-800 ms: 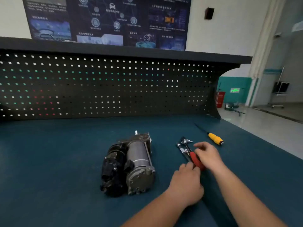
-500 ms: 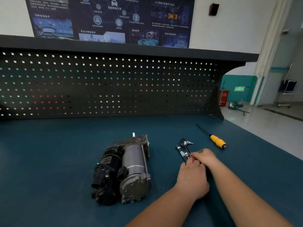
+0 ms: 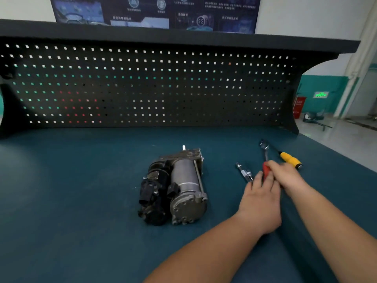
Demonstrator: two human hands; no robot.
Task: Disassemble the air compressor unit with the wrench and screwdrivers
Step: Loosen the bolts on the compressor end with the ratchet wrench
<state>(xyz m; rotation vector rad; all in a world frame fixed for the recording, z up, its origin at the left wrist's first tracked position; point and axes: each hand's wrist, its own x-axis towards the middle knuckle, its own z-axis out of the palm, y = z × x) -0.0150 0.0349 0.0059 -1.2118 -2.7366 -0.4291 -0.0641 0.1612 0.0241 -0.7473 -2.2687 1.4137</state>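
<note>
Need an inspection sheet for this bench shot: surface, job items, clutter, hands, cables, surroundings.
Surface: teal bench mat, no spills or marks seen.
Job's things: air compressor lies on the mat, left of the tools. The red-handled wrench is in hand. The yellow-handled screwdriver lies beyond the right hand. A small chrome tool lies beside the wrench.
Clutter: nothing seen.
Hands: right hand grips the wrench's red handle. The left hand is at the same handle, but its fingers are blurred and their hold cannot be told.
Cables: nothing seen.
Surroundings: black pegboard behind the bench, poster above it, pale floor at right.
</note>
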